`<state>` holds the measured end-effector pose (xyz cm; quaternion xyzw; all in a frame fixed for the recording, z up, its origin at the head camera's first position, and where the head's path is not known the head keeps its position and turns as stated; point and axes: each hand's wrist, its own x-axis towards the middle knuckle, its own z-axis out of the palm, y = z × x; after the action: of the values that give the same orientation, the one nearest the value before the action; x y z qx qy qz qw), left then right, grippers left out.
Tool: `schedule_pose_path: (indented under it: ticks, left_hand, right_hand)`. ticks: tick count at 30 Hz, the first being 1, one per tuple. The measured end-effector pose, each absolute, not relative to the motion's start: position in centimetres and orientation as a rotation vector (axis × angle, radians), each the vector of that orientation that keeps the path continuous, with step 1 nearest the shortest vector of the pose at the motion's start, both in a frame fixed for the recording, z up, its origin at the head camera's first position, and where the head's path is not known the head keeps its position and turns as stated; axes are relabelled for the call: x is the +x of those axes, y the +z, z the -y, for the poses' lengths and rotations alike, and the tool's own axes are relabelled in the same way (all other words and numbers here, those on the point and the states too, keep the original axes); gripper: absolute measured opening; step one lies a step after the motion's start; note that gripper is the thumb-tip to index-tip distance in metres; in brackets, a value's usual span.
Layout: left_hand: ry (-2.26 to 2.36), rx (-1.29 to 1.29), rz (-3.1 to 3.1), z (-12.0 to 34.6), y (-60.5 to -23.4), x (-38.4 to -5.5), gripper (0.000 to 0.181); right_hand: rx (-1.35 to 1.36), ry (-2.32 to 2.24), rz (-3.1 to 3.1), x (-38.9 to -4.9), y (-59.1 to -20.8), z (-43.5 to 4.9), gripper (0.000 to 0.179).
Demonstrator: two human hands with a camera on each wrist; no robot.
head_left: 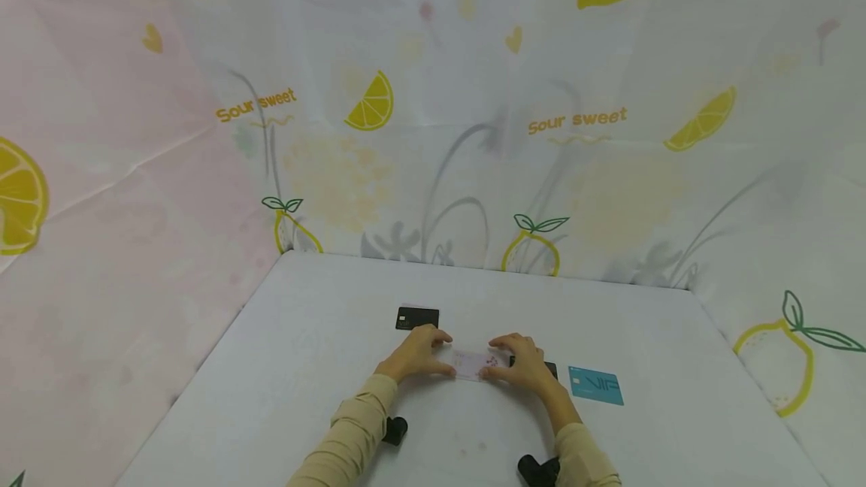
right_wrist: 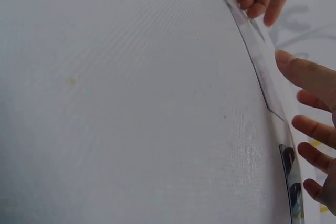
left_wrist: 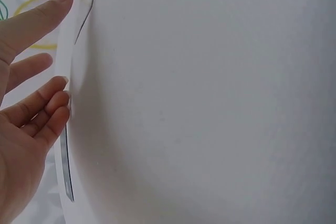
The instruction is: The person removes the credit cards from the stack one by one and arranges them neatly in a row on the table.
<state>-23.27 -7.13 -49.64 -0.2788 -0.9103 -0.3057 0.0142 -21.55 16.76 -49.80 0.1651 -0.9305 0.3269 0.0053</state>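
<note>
On the white table lies a pale pinkish card (head_left: 469, 364) with a faint floral print, between the two hands. My left hand (head_left: 416, 352) is at its left end, thumb tip close to the edge and fingers spread apart. At the other end, my right hand (head_left: 522, 364) has its thumb at the card's right part and its index finger near the far corner. Both hands' fingers look loosely bent in the wrist views; contact with the card is hard to tell. A black card (head_left: 416, 317) with a chip lies just beyond the left hand. Another dark card (head_left: 548, 368) is partly hidden behind the right hand.
A teal VIP card (head_left: 595, 385) lies to the right of the right hand. Black devices (head_left: 395, 431) sit by both forearms. A lemon-printed sheet (head_left: 433, 96) rises behind the table and along its sides.
</note>
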Motion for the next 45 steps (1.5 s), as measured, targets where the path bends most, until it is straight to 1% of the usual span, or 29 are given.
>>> schedule_pose_path:
  ticks: [6,15,20,24,36,40,45]
  left_hand:
    - [-0.960,-0.826,2.833,7.9,-49.3,-23.3,0.056]
    - [-0.966,-0.749,2.845,9.2,-49.0,-23.7,0.052]
    - [-0.963,-0.716,2.826,9.8,-49.4,-24.4,0.050]
    - [-0.955,-0.636,2.821,10.3,-49.8,-25.0,0.051]
    - [-0.915,-0.501,2.787,12.1,-49.2,-26.2,0.053]
    - [-0.902,-0.416,2.875,13.0,-49.3,-26.8,0.057]
    - [-0.910,-0.370,2.944,14.0,-49.0,-27.2,0.062]
  right_hand:
    - [0.570,1.018,2.847,-22.1,-49.9,-16.2,0.047]
    - [0.639,1.002,2.765,-23.4,-49.8,-14.3,0.044]
    - [0.649,0.985,2.778,-24.0,-49.6,-13.3,0.043]
    - [0.635,1.021,2.784,-24.7,-49.6,-12.3,0.044]
    - [0.651,1.044,2.855,-26.3,-49.0,-10.1,0.046]
    - [0.672,1.023,2.872,-26.6,-49.2,-9.7,0.047]
    - [0.710,0.963,2.868,-26.9,-49.5,-9.2,0.049]
